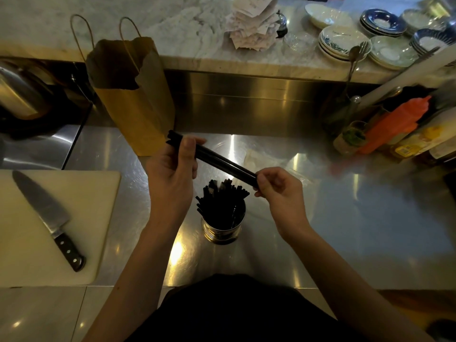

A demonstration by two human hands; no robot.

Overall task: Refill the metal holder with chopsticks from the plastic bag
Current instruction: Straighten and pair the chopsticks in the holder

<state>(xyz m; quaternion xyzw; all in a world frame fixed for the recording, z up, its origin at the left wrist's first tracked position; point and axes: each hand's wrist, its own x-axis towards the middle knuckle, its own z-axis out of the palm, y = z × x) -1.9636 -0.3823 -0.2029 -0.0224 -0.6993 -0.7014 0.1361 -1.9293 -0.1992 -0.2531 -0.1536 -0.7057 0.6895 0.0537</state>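
Chopsticks (pixel 217 160) in a black bundle hung slanted just above the metal holder (pixel 223 230), which stood on the steel desk (pixel 345 218) holding more black sticks (pixel 222 196). The left hand (pixel 170 169) had its fingers (pixel 188 144) curled round the bundle's far end, and the right hand (pixel 281 191) pinched the near end. Left of the holder, 1 knife (pixel 47 215) lay on a white cutting board (pixel 93 193); behind the holder stood a brown paper bag (pixel 133 99).
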